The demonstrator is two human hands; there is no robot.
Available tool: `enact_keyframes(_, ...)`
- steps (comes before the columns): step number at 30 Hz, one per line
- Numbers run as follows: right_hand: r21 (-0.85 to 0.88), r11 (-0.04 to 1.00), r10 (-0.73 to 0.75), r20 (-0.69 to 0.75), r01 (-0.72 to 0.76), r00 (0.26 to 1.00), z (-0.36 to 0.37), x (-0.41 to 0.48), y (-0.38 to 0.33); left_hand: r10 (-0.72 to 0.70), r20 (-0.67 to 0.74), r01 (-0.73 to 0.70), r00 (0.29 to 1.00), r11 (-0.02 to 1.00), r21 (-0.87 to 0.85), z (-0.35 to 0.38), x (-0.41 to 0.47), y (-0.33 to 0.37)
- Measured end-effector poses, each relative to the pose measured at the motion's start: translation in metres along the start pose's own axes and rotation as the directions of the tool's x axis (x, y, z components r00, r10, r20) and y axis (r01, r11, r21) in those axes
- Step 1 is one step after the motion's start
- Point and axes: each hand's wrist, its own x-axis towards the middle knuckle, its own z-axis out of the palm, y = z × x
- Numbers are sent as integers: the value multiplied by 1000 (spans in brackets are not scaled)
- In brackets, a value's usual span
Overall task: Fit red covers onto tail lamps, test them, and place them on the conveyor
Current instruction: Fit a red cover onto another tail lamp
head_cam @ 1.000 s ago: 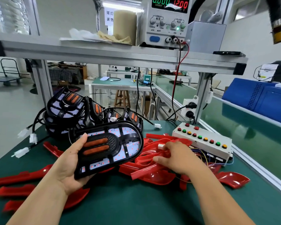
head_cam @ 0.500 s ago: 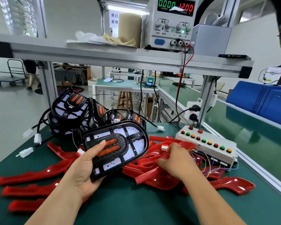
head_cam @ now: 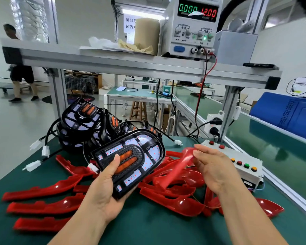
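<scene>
My left hand (head_cam: 106,188) grips a black oval tail lamp (head_cam: 131,160) from below, thumb on its orange centre strips, tilted above the green bench. My right hand (head_cam: 214,167) holds a red cover (head_cam: 177,167), blurred by motion, lifted off the heap of red covers (head_cam: 173,191) just right of the lamp. More red covers (head_cam: 42,204) lie at the left. A pile of black tail lamps (head_cam: 85,121) with white plugs sits behind.
A white test box with coloured buttons (head_cam: 244,165) stands at the right, beside the green conveyor (head_cam: 272,149). A power supply (head_cam: 193,27) reading 0.000 and 12.00 sits on the shelf above. A person walks at far left (head_cam: 19,68).
My right hand has lifted a red cover out of the heap and raised it. My left hand has brought the lamp a little right and higher.
</scene>
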Motion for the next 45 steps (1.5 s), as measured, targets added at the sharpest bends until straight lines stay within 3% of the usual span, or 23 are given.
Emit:
enact_keyframes(3, 276, 960, -68, 86, 42, 994, 14, -6, 4, -55, -25, 55, 998, 998, -15, 2, -2, -3)
enact_keyframes(6, 377, 923, -132, 130, 74, 983, 34, -13, 20, -86, -20, 85, 996, 996, -23, 4, -5, -5)
enact_keyframes(10, 432, 894, -157, 65, 114, 985, 49, -17, 38, -92, 0, 92, 996, 996, -5, 7, -8, -7)
enact_keyframes(13, 324, 939, -145, 64, 116, 987, 53, -19, 48, -74, 3, 74, 997, 997, 10, 7, -9, -6)
enact_keyframes(16, -12, 991, -130, 73, 131, 989, 51, -19, 52, -37, 15, 36, 999, 998, 47, 5, -9, -6)
enact_keyframes(19, -284, 950, -112, 78, 130, 991, 45, -18, 51, 1, 36, -5, 999, 996, 93, 4, -8, -7)
enact_keyframes(24, -435, 885, -123, 122, 165, 985, 38, -18, 46, 28, 96, -43, 995, 985, 166, 4, -8, -6)
enact_keyframes(30, -601, 719, -287, 201, 350, 936, 37, -19, 51, 21, 116, -37, 993, 990, 138, 1, -7, -5)
enact_keyframes(33, -558, 762, -274, 184, 330, 944, 36, -17, 56, 12, 110, -23, 994, 994, 105, 1, -7, -5)
enact_keyframes(35, -437, 863, -206, 151, 252, 967, 37, -18, 57, 7, 98, -15, 995, 996, 89, 1, -7, -5)
enact_keyframes(37, -159, 984, -60, 146, 83, 987, 39, -18, 56, -5, 100, -2, 995, 997, 72, 1, -6, -5)
enact_keyframes(39, 122, 986, 86, 225, -115, 971, 41, -19, 51, -28, 112, 20, 993, 998, 64, 0, -6, -3)
enact_keyframes(42, 168, 960, 152, 366, -226, 918, 41, -23, 47, -65, 119, 58, 991, 997, 60, -2, -6, 1)
enact_keyframes(45, 141, 960, 179, 359, -243, 916, 41, -24, 45, -80, 143, 73, 987, 996, 50, -6, -6, 7)
